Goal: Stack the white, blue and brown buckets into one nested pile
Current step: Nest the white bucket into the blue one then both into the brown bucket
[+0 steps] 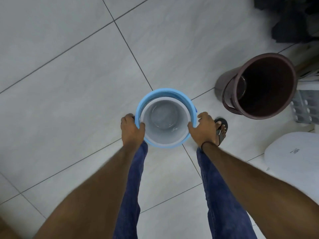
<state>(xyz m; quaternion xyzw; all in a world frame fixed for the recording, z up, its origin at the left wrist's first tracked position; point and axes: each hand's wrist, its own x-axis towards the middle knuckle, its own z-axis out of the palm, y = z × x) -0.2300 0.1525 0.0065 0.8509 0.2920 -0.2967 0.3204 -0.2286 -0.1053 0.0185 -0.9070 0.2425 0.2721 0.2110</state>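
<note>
Left hand (132, 129) clamps left rim of blue bucket (144, 100), thumb hooked over edge, fingers outside. White bucket (179, 135) sits nested inside blue bucket, rims nearly level, both over grey tiled floor (69, 66) between jeans-clad legs (133, 187). Right hand (202, 129) grips right rim same way, thumb inside, fingers curled round outer wall. Sandalled foot (221, 130) just beside right hand. Brown bucket (229, 80) stands apart at upper right, empty, handle down against side. White lid-like object (293, 161) at right edge.
</note>
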